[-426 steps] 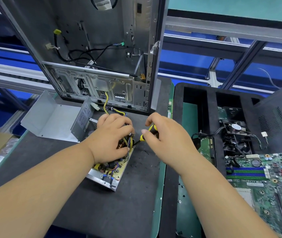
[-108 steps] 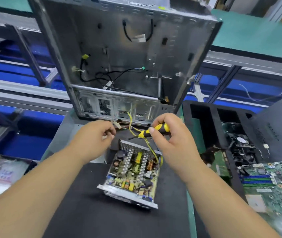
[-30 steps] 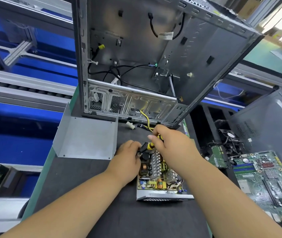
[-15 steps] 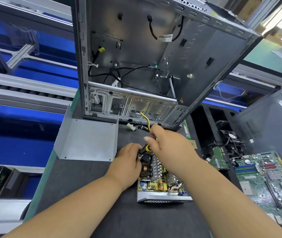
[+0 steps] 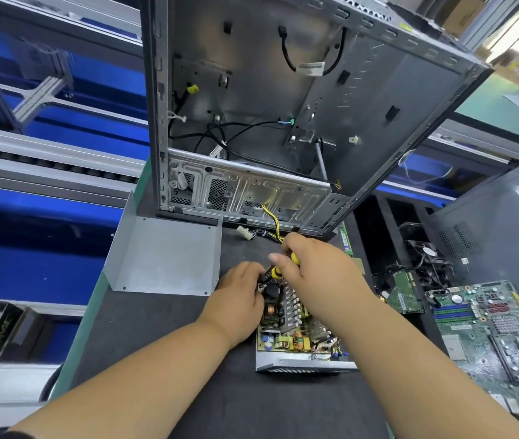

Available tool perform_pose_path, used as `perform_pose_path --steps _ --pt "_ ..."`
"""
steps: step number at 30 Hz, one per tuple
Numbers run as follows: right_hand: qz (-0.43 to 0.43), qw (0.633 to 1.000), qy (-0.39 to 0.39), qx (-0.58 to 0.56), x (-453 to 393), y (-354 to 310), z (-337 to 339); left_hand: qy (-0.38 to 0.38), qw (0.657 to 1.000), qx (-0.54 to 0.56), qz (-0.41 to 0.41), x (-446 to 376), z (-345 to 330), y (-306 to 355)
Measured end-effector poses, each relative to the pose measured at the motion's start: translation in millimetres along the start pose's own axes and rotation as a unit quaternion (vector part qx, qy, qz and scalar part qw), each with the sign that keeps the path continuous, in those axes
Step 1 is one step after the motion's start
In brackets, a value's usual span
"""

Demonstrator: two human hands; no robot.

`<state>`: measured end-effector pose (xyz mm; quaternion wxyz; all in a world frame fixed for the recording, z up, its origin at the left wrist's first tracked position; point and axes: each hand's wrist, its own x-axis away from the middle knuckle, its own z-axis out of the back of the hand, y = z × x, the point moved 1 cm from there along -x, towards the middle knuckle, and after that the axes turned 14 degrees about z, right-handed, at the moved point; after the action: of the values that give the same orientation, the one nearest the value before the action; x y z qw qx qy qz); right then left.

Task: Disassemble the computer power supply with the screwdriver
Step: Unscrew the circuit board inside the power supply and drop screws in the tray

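1. The power supply (image 5: 296,340) lay open on the dark mat (image 5: 163,337), its circuit board facing up, in front of the upright case (image 5: 283,106).
2. The left hand (image 5: 237,304) rested against the supply's left side, fingers curled onto its far left corner; whether they gripped the housing could not be told.
3. The right hand (image 5: 318,274) was above the supply's far end, fingers wrapped around the yellow-and-black screwdriver (image 5: 278,270).
4. The screwdriver pointed down and left toward the far left corner of the board, just beside the left fingertips; its tip was hidden.
5. A yellow wire (image 5: 271,220) ran from the case down behind the right hand.
6. The grey cover (image 5: 166,258) lay on the mat left of the supply, close to the left hand.
7. A motherboard (image 5: 489,337) lay to the right, well apart from the supply.
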<state>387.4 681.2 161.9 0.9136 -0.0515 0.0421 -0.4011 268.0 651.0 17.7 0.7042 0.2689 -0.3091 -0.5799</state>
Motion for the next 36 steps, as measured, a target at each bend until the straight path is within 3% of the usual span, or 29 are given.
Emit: perform_pose_path --steps 6,12,19,26,33,36 --pt "-0.015 0.997 0.022 -0.079 0.6 -2.0 -2.9 0.001 1.0 0.017 -0.001 1.4 1.6 0.2" --pt "0.001 0.998 -0.006 0.055 0.5 -1.6 -0.4 0.006 0.999 0.048 0.022 2.0 1.1 0.9" --pt "-0.018 0.994 -0.012 -0.105 3.4 -2.0 1.6 0.024 0.999 0.039 0.021 1.6 -0.3 0.5" --pt "-0.003 0.996 -0.011 0.085 0.3 -2.0 -0.8 0.046 0.998 0.04 0.019 2.8 -1.5 0.0" --pt "-0.033 0.996 0.0 -0.079 1.2 -6.7 -4.2 0.048 0.998 0.042 0.02 2.3 -1.9 -0.3" --pt "-0.022 1.0 -0.005 -0.01 -1.0 -8.7 -4.2 0.042 0.998 0.049 0.022 2.6 -2.3 0.1"
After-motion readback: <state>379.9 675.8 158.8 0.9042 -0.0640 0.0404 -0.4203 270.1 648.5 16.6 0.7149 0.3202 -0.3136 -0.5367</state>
